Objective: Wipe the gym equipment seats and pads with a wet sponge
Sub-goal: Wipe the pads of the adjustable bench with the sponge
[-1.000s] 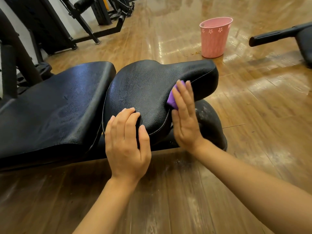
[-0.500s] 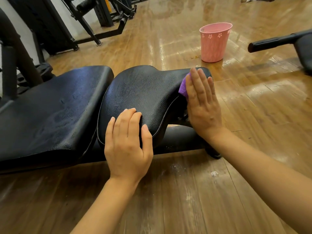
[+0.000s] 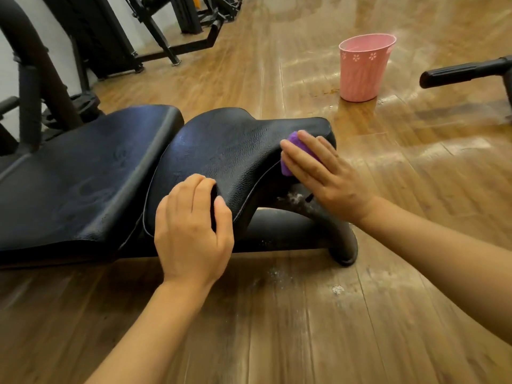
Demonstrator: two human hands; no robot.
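A low black bench has a curved seat pad (image 3: 230, 151) and a longer back pad (image 3: 83, 173) to its left. My right hand (image 3: 327, 173) presses a purple sponge (image 3: 295, 142) flat against the near right side edge of the seat pad, fingers straight. Most of the sponge is hidden under that hand. My left hand (image 3: 191, 228) grips the near front corner of the seat pad, fingers curled over its edge and thumb on the side.
A pink bucket (image 3: 363, 67) stands on the wooden floor beyond the bench. A black padded bar (image 3: 465, 73) juts in from the right. Black machine frames (image 3: 171, 26) fill the back left. Dusty bench foot (image 3: 340, 242) rests near white specks on the floor.
My right hand slid the sponge along the seat pad's side edge, out toward the far end and then back a little. My left hand kept its hold on the corner.
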